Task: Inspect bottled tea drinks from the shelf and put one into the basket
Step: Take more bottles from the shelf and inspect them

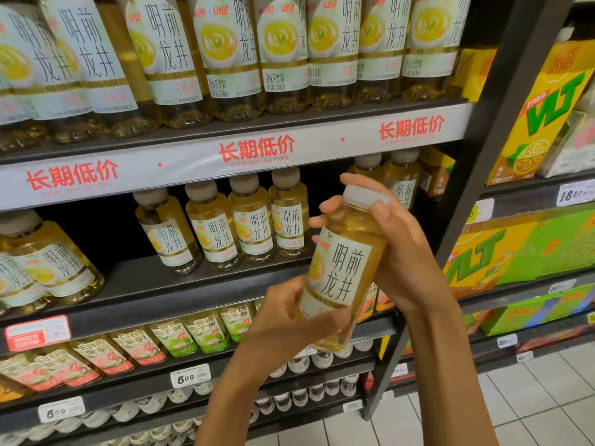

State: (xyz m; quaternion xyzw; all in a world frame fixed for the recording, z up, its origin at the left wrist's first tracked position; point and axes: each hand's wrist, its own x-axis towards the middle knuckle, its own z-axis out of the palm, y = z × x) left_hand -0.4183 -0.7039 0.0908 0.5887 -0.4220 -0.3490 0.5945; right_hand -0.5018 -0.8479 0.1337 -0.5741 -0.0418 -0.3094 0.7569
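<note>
One bottle [341, 272] gripped in my two hands, left hand [289, 320] at base, right hand [399, 252] near cap, four bottles [222, 226] on shelf [180, 284] behind, bare shelf beside them

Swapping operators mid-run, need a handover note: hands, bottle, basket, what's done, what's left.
Left hand: grips the lower end of the tea bottle.
Right hand: grips the bottle's upper part, fingers curled round just below the white cap.
Bottle: off the shelf, held tilted in front of the shelving, label facing the camera.
More of the same tea stands on the middle shelf behind it.
Basket: not in view.
Done: one bottle taken, inspection under way.
Left: finish checking it, then put one bottle in the basket.
</note>
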